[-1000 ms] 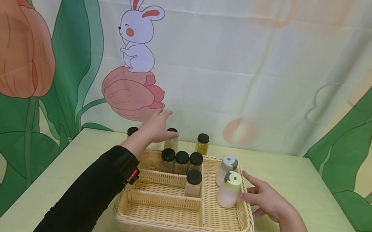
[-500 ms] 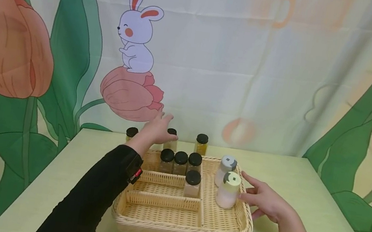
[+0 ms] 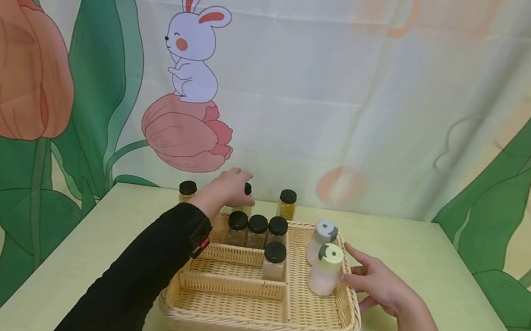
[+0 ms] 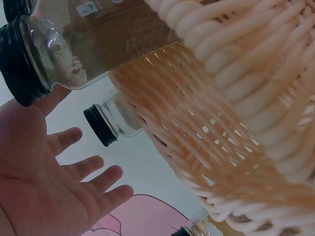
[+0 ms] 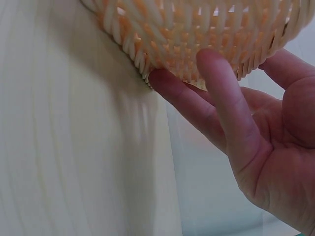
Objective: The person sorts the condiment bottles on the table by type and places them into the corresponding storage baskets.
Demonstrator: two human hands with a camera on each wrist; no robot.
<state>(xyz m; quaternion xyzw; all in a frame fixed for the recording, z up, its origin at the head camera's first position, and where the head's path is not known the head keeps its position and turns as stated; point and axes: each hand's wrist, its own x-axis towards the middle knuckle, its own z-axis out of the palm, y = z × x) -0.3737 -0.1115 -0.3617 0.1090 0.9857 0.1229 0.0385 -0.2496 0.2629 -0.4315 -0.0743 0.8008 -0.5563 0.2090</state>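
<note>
My left hand (image 3: 228, 188) reaches over the back left of a wicker basket (image 3: 261, 329), its fingers around a black-capped glass jar (image 3: 241, 208) standing behind it. Seen from the left wrist, the hand (image 4: 54, 182) has its fingers spread and extended beside that jar (image 4: 101, 125), with a gap between. A larger-looking jar (image 4: 74, 49) overlaps the hand's upper part there. On the basket's right side my right hand (image 3: 381, 286) rests its fingertips against the woven wall. In the right wrist view, the extended fingers (image 5: 224, 96) touch the wicker low down.
Several black-capped jars (image 3: 257, 233) stand in the divided left side of the basket. Two shakers, one grey-topped (image 3: 323, 237) and one yellow-topped (image 3: 324, 274), occupy its right compartment. Behind it are a yellow-filled jar (image 3: 287, 206) and another jar (image 3: 187, 191). A printed curtain hangs behind the table.
My left hand has shifted slightly right and its fingers have come down around the jar behind the basket. The right hand stays at the basket's side.
</note>
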